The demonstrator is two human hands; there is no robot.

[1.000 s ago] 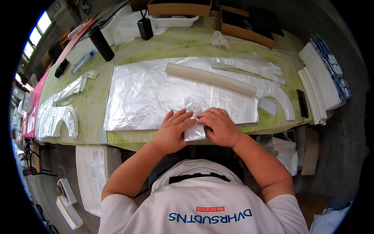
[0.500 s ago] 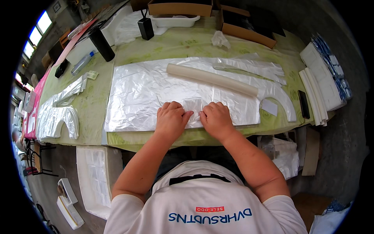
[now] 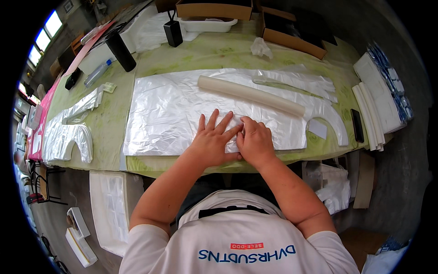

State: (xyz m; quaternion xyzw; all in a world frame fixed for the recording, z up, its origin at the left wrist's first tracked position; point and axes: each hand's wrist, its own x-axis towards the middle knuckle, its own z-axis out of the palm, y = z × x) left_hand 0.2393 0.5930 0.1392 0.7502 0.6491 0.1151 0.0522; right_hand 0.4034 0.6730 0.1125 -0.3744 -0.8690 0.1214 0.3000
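My left hand (image 3: 212,142) lies flat on a shiny, wrinkled white plastic sheet (image 3: 157,107), its fingers spread. Close beside it, my right hand (image 3: 256,142) is closed, with fingertips curled down by the left thumb and forefinger. Whatever those right fingers may hold is hidden. Beyond both hands, a pale roll (image 3: 251,96) rests slantwise across the sheet. The sheet's right end has curved, handle-like strips, and a small white card (image 3: 317,129) lies within one curve.
A green patterned cloth (image 3: 205,55) covers the table. At right are a phone (image 3: 357,125), white rolls (image 3: 367,116) and stacked packages (image 3: 388,86). Another plastic piece (image 3: 73,132) lies left. Farther back stand a black cylinder (image 3: 120,52), a bottle (image 3: 97,73) and a cardboard box (image 3: 292,41).
My left hand has gone from curled fingers to lying flat and spread, nearer the right hand. The small folded square of plastic between the hands is now covered.
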